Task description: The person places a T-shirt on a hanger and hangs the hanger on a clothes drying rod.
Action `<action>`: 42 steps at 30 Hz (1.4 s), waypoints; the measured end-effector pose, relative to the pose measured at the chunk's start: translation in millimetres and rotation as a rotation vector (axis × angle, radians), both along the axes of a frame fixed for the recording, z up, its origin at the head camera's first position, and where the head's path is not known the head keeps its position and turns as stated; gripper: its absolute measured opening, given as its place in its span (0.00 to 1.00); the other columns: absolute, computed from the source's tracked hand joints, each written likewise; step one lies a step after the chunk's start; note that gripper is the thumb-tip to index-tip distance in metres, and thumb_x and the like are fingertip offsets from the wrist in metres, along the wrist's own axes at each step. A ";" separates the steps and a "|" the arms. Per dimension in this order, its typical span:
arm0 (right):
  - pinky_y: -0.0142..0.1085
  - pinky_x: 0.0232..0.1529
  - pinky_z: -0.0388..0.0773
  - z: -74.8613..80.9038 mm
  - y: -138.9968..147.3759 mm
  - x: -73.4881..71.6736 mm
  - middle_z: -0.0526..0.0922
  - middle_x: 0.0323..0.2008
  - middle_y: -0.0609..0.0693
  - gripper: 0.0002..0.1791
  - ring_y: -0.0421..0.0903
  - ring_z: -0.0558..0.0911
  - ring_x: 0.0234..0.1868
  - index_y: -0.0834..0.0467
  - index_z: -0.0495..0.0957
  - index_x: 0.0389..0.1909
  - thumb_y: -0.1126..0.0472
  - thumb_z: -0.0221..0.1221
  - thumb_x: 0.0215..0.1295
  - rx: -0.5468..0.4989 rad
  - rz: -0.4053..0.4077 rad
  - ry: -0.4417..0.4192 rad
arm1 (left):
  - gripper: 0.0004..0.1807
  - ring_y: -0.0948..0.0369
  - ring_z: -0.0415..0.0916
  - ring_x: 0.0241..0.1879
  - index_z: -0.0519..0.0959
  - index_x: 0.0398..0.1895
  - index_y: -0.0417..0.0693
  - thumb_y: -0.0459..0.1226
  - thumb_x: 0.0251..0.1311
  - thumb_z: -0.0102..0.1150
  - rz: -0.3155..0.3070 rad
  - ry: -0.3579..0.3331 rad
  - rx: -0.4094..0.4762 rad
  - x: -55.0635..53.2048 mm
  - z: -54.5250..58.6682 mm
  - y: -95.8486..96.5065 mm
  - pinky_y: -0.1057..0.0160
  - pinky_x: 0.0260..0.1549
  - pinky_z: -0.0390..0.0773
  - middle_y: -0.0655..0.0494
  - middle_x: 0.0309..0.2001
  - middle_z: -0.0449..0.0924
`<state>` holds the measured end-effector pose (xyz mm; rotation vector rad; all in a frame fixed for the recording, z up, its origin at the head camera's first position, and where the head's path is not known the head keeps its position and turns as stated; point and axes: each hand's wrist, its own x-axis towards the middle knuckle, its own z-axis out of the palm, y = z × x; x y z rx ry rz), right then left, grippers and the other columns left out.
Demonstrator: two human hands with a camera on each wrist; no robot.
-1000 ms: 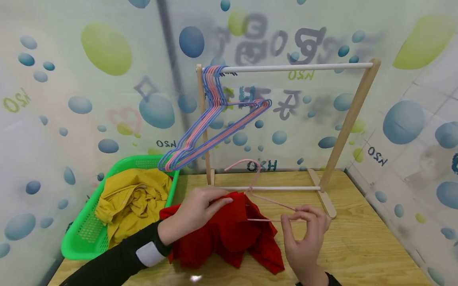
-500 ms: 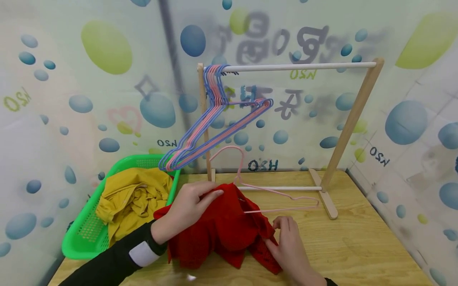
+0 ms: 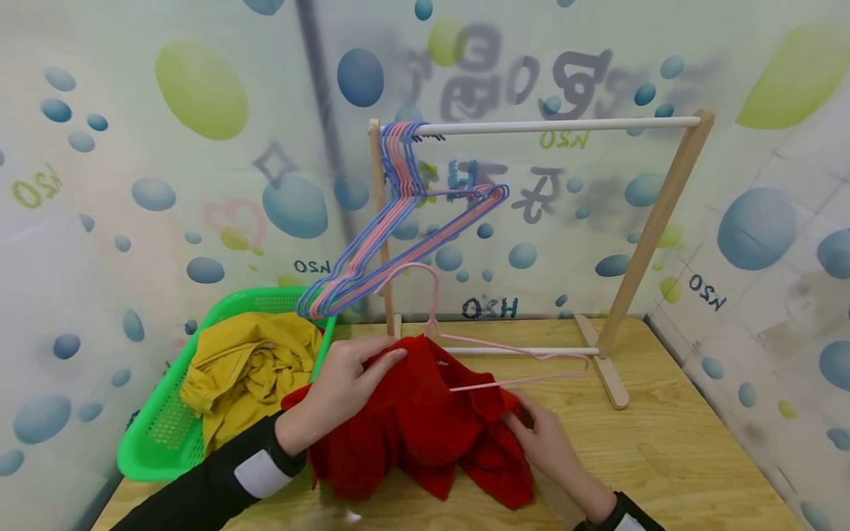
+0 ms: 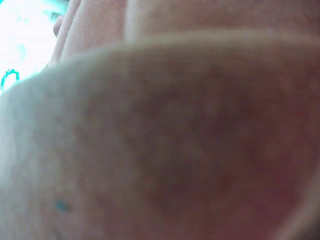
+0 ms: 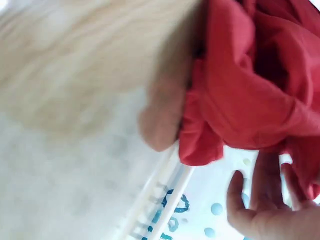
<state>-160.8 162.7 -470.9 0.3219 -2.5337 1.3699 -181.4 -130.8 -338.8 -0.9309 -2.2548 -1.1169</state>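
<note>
In the head view a red garment (image 3: 412, 428) hangs bunched over a pink wire hanger (image 3: 434, 295). The hanger's hook and right arm stick out; its left part is hidden in the cloth. My left hand (image 3: 341, 387) pinches cloth near the neck of the hanger. At the garment's right edge, below the bare hanger arm, my right hand (image 3: 547, 442) grips the fabric between thumb and fingers. Blurred skin of the left hand (image 4: 160, 140) fills the left wrist view. The right wrist view has the red garment (image 5: 250, 90) close up, with fingertips (image 5: 162, 120) at its edge.
A green basket (image 3: 149, 435) with yellow clothing (image 3: 252, 361) stands at left. Behind the hands is a wooden rack (image 3: 647, 228) with a white rail (image 3: 558, 127). Several blue and pink hangers (image 3: 398, 199) hang at its left end, over the basket's corner.
My right hand has let go of the hanger's right arm and moved down-left to grip the garment's edge. The hanger and left hand have shifted slightly left and up.
</note>
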 end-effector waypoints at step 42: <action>0.25 0.31 0.76 78.9 84.2 -5.2 0.78 0.34 0.30 0.13 0.28 0.76 0.34 0.44 0.77 0.48 0.57 0.44 0.73 -0.286 -0.037 -0.035 | 0.08 0.69 0.72 0.26 0.83 0.41 0.55 0.39 0.62 0.55 0.113 -0.009 0.085 3.2 5.3 -14.0 0.69 0.25 0.71 0.63 0.34 0.84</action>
